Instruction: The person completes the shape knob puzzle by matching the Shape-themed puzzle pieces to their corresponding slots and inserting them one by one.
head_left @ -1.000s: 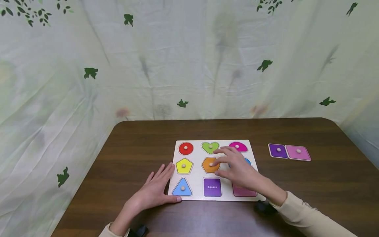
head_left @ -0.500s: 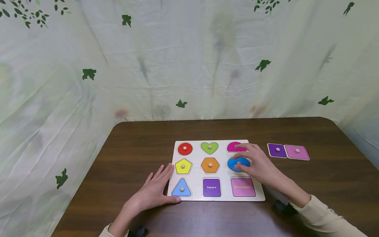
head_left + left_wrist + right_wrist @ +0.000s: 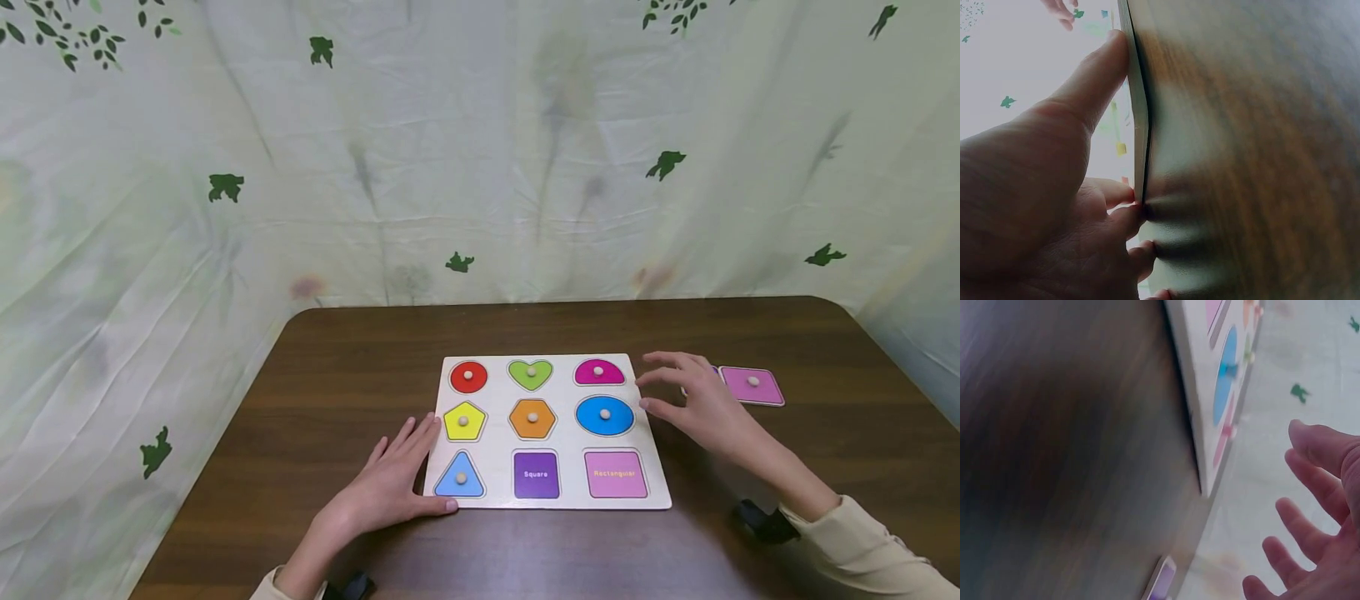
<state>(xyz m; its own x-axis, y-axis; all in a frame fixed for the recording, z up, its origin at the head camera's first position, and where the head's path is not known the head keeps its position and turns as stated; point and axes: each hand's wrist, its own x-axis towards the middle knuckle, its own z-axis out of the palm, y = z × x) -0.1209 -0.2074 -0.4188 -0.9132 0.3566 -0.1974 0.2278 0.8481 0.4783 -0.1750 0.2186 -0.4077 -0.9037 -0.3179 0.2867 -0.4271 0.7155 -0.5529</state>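
A white shape puzzle board (image 3: 495,457) lies on the table. My left hand (image 3: 387,481) rests at its left side, the thumb on the near-left corner and the fingers spread along the edge. My right hand (image 3: 705,408) hovers just beyond the board's right edge, fingers loosely bent and holding nothing, as the right wrist view also shows. Behind it, a purple square piece (image 3: 1163,581) is mostly hidden in the head view. Touching that is a pink rectangle piece (image 3: 752,386) with a knob. The board's purple square slot (image 3: 536,486) and pink rectangle slot (image 3: 615,487) show printed words.
Knobbed pieces sit in the board's other slots, among them a red circle (image 3: 460,385), an orange hexagon (image 3: 523,429) and a blue oval (image 3: 592,423). The brown table (image 3: 360,358) ends at a pale curtain (image 3: 495,167) with green leaf shapes.
My right hand has moved from over the orange hexagon, past the blue oval, to the right off the board. It now covers most of the purple square piece. My left hand stays put.
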